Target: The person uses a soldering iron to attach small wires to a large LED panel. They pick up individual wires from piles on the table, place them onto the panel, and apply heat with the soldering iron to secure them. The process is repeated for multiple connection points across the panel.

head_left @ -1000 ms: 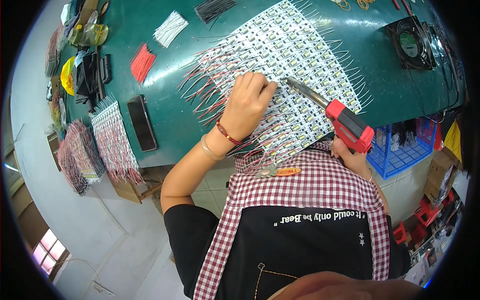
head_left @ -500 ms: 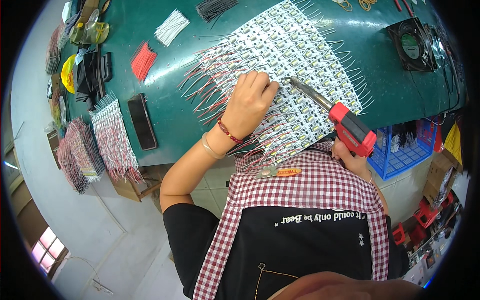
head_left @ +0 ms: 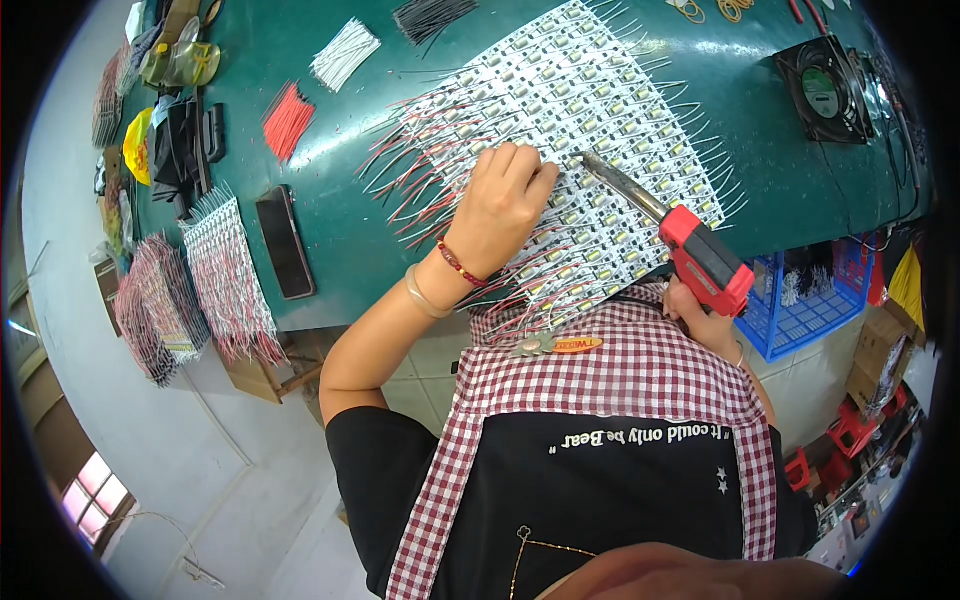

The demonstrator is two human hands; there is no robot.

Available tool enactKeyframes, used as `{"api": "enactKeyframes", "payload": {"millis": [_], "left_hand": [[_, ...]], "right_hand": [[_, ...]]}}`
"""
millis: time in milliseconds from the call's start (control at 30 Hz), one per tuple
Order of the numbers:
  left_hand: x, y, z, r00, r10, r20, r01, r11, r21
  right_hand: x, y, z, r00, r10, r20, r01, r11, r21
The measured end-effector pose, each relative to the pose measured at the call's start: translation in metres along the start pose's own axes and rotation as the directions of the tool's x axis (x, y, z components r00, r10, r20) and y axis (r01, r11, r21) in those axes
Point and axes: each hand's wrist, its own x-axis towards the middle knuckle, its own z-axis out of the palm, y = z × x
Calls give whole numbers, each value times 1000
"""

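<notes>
A large white LED circuit-board panel (head_left: 610,125) lies at an angle on the green table, with red, black and white wires along its edges. My left hand (head_left: 508,200) rests over the panel's middle, fingers curled in a pinch; whatever they hold is hidden beneath them. My right hand (head_left: 700,315) grips a red and black soldering gun (head_left: 705,258) from below, partly covered by it. The gun's metal tip points left and up, just right of my left fingertips, at or close to the board; contact is unclear.
Red wires (head_left: 288,122), white wires (head_left: 345,54) and black wires (head_left: 430,16) lie in bundles beyond the panel. A phone (head_left: 284,243) and more wired boards (head_left: 230,275) lie left. At right are a black fan (head_left: 822,90) and a blue crate (head_left: 815,310).
The soldering gun's tip has shifted very slightly. Both hands stay in nearly the same place, and the panel has not moved.
</notes>
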Motion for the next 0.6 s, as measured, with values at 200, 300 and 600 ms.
{"api": "enactKeyframes", "payload": {"millis": [200, 300, 600], "left_hand": [[1, 0, -1, 1000, 18, -5, -18, 998, 61], [1, 6, -7, 1000, -10, -24, 11, 1000, 26], [-11, 15, 6, 998, -43, -43, 40, 996, -82]], "right_hand": [[-3, -12, -3, 995, 98, 34, -101, 989, 109], [-7, -10, -7, 992, 122, 31, -125, 984, 126], [-16, 7, -14, 997, 72, 2, -72, 997, -41]]}}
